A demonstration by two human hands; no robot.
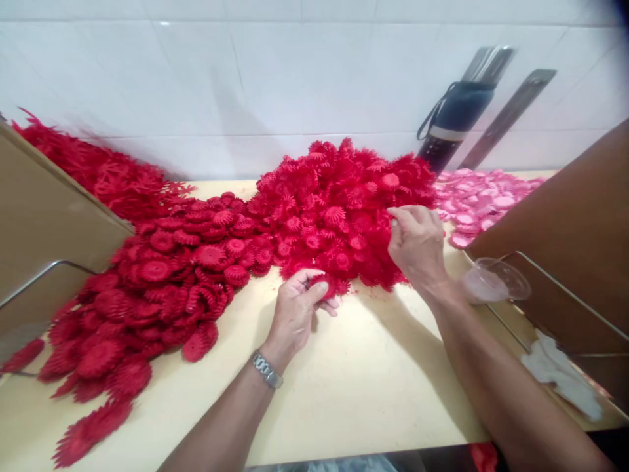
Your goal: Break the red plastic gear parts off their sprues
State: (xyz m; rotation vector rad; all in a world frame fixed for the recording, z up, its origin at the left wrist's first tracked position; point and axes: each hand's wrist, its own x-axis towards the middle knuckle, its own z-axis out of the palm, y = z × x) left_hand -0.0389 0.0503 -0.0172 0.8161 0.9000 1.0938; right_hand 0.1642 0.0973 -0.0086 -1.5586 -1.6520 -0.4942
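My left hand, with a metal watch on its wrist, pinches a red fringed paper-like flower between thumb and fingers, low over the table. My right hand is raised at the right edge of a heap of red fringed flowers. Its thumb and forefinger are pressed together, and whatever lies between them is too small to make out. Left of my left hand spreads a second heap of flatter red round flowers, several of them stacked in layers.
Pink round discs lie at the right back. Red leaf-like strips pile up behind the left cardboard panel. A brown panel and a clear plastic cup stand right. A dark bottle and metal ruler lean at the tiled wall.
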